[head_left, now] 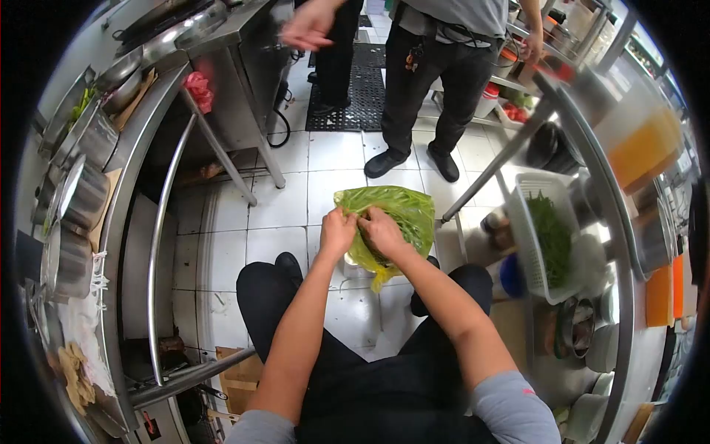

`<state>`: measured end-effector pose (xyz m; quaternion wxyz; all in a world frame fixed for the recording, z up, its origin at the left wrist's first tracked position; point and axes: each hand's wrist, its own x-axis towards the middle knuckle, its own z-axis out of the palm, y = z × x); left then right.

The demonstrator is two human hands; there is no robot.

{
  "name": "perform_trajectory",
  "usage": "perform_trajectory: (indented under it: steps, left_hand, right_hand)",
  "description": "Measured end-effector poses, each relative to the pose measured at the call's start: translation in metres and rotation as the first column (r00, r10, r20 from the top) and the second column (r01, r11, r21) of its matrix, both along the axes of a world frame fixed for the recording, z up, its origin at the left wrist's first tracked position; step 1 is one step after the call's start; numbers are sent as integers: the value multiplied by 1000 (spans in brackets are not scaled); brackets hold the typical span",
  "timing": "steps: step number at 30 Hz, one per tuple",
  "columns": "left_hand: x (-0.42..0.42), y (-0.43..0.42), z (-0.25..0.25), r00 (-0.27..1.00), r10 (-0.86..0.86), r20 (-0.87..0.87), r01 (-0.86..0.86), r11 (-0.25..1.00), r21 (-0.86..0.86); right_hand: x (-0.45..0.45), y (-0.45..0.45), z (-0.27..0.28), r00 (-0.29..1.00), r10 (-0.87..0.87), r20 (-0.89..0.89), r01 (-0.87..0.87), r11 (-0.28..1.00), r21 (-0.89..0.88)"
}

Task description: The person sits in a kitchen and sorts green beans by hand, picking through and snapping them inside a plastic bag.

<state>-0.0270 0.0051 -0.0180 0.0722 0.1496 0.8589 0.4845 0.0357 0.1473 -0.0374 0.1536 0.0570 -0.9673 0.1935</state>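
A yellow-green translucent plastic bag (408, 209) is held low between my knees, above the tiled floor. Green leafy-looking contents show through it, but their kind is unclear. My left hand (338, 232) grips the bag's near left edge with curled fingers. Close beside it, my right hand (384, 232) is closed on the plastic at the bag's middle, its fingertips partly hidden in the folds. A yellow twisted end of the bag hangs beneath my right wrist. Something pale under the bag is mostly covered.
A steel counter with metal pans (83, 194) runs along my left. On the right, a metal rack holds a white basket (526, 235) of green vegetables. Ahead, a person in dark trousers (436, 66) stands near a black rubber mat (347, 111); another person's hand (309, 26) reaches in.
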Motion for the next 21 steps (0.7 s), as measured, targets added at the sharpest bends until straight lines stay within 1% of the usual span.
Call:
perform_trajectory:
  steps: [2,3,5,6,7,9,10,11,12,13,14,15,16,17,18,19,20,21]
  left_hand:
    - [0,0,1,1000,11,-30,-10,1000,21]
    - [-1,-3,0,998,18,-56,-16,999,39]
    - [-4,-5,-5,998,14,-67,-13,1000,20]
    - [-5,-4,-8,997,8,-77,-7,1000,15]
    - [-5,-3,-10,997,7,-71,-6,1000,18]
    - [-2,-2,-13,977,49,-205,-54,998,-23]
    - [2,-2,1,978,57,-200,-62,998,-18]
    - [5,-2,15,999,-14,-40,15,1000,13]
    - [10,-1,30,989,-93,118,87,995,56]
    - [15,1,34,989,-88,121,81,995,58]
    - [20,4,37,974,-212,78,202,973,111]
    - [26,7,40,942,-334,29,326,932,157]
    - [34,8,48,917,-394,70,374,906,201]
    - [37,9,45,914,-400,72,380,904,197]
    - [39,9,45,884,-467,-5,464,879,110]
    - [40,10,44,842,-535,-74,537,843,17]
    - [40,9,44,832,-553,-38,548,831,-90]
    - [39,8,42,827,-560,-36,555,826,-94]
  right_hand:
    - [-5,0,-11,998,58,-28,-57,997,50]
    - [-5,2,-12,998,60,-30,-59,997,46]
    - [0,16,-11,999,-32,-9,32,999,33]
    - [5,22,0,998,-56,30,56,998,-10]
    - [12,22,16,998,-56,36,57,998,-6]
    - [27,22,46,992,-110,-69,101,987,-122]
    - [33,25,54,991,-95,-91,77,978,-192]
    - [38,27,56,992,-87,-88,69,980,-188]
    - [45,30,57,987,-125,-101,92,955,-282]
    - [52,29,60,980,-168,-108,116,920,-374]
    - [58,30,64,978,-195,-67,156,912,-380]
    - [65,28,67,978,-199,-64,161,910,-381]
    - [70,26,70,967,-251,50,244,843,-479]
    - [75,25,70,943,-288,166,330,759,-562]
    - [78,24,69,941,-294,167,336,753,-566]
    - [82,23,67,945,-271,182,324,695,-643]
    - [86,22,66,949,-248,195,311,629,-713]
    - [89,23,65,947,-256,196,317,623,-715]
